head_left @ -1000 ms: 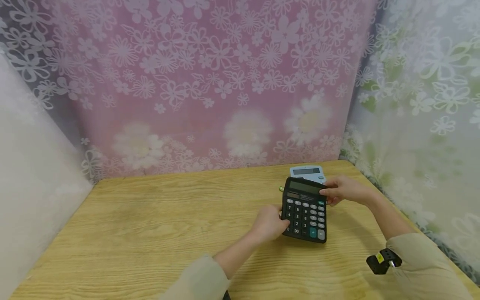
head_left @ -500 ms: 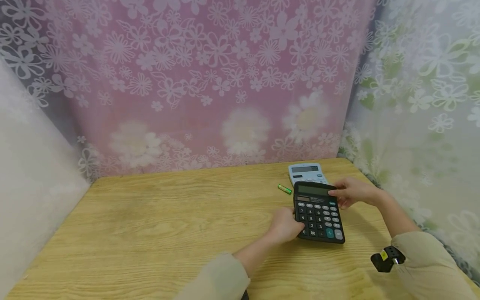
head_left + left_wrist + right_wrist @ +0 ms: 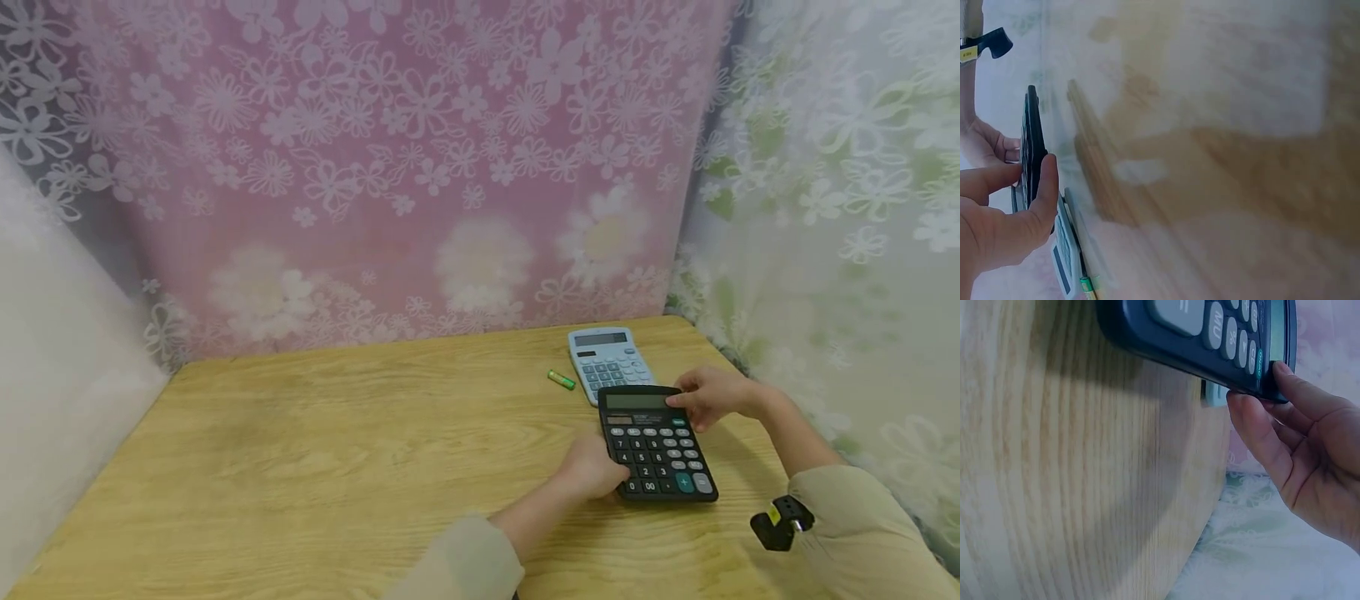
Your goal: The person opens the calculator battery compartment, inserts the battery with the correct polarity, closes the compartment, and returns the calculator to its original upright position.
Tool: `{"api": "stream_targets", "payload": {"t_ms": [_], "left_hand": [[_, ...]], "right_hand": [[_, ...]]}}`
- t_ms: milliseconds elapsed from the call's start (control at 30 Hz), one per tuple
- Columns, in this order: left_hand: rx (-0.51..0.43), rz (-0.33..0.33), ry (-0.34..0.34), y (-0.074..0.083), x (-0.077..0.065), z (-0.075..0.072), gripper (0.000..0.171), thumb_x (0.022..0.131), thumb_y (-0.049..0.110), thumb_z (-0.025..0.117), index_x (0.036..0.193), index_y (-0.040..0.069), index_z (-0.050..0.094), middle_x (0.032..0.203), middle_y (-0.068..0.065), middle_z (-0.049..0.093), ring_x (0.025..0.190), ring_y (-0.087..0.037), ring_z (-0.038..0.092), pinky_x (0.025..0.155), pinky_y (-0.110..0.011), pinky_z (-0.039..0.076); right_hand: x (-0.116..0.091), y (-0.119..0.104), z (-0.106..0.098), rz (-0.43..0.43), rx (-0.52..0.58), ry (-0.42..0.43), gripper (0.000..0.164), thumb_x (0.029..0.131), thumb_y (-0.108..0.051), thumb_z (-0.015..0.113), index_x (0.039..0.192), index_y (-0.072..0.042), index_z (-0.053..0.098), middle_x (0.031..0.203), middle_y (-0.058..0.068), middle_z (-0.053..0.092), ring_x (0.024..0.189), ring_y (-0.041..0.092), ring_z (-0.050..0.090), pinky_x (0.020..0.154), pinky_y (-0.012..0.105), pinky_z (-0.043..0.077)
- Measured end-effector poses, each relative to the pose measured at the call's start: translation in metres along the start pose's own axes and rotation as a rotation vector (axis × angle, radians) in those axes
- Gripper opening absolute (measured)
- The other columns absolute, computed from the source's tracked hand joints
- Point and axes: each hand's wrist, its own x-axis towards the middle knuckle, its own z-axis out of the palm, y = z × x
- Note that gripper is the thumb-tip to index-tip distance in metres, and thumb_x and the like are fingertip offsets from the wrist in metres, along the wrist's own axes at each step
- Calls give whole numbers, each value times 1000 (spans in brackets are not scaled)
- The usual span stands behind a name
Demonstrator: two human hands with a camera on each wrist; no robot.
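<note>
Both hands hold a black calculator (image 3: 656, 450) with grey and teal keys, its keypad facing up. My left hand (image 3: 588, 468) pinches its lower left edge, thumb on top near the keys; the left wrist view shows the black calculator (image 3: 1033, 140) edge-on between thumb and fingers. At the upper right corner my right hand (image 3: 712, 396) pinches it, with the thumb beside the display. The right wrist view shows a shadow under the raised black calculator (image 3: 1210, 337). Behind it lies a light blue calculator (image 3: 609, 358), its lower part hidden by the black one.
A green battery (image 3: 561, 380) lies on the wooden table (image 3: 315, 450), left of the light blue calculator. A pink floral curtain (image 3: 420, 183) hangs along the back edge, and a pale floral curtain (image 3: 832, 225) along the right.
Both hands have carried the black calculator to the right and nearer to me, uncovering the battery and more of the light blue calculator. The calculator now appears tilted flatter.
</note>
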Motion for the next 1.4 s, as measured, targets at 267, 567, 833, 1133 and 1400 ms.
{"api": "stream_targets", "payload": {"t_ms": [267, 567, 833, 1133, 1400], "left_hand": [[-180, -126, -60, -5, -2, 12, 7, 77, -3, 67, 76, 1, 60, 58, -9, 59, 52, -27, 64, 47, -31, 52], [-323, -199, -89, -3, -4, 15, 4, 84, 4, 65, 83, 2, 61, 67, -8, 58, 60, -29, 65, 55, -34, 54], [-310, -197, -108, 0, -1, 13, 6, 85, 4, 64, 89, 1, 62, 71, -7, 59, 62, -30, 65, 56, -34, 54], [-289, -210, -123, 0, 2, 12, 10, 85, 7, 65, 94, 2, 62, 73, -7, 59, 62, -29, 65, 57, -34, 54], [-261, -231, -115, 4, 4, 8, 15, 86, 12, 65, 89, -2, 61, 71, -11, 58, 62, -30, 66, 56, -34, 53]], "right_hand": [[3, 8, 9, 22, -41, -6, 20, 93, -17, 57, 90, 2, 59, 66, 8, 58, 58, 19, 59, 58, 35, 53], [8, 13, 11, 45, -98, -27, 19, 94, -18, 56, 91, 1, 61, 68, 7, 59, 61, 20, 60, 58, 35, 53], [12, 13, 11, 78, -77, -25, 20, 94, -16, 55, 95, 3, 60, 73, 9, 63, 65, 22, 63, 61, 37, 53], [12, 14, 12, 84, -57, -15, 23, 94, -15, 54, 101, 5, 60, 73, 11, 64, 65, 25, 64, 62, 39, 54], [12, 8, 8, 100, -95, -20, 24, 94, -15, 54, 102, 7, 58, 73, 12, 64, 66, 27, 65, 61, 39, 54]]}}
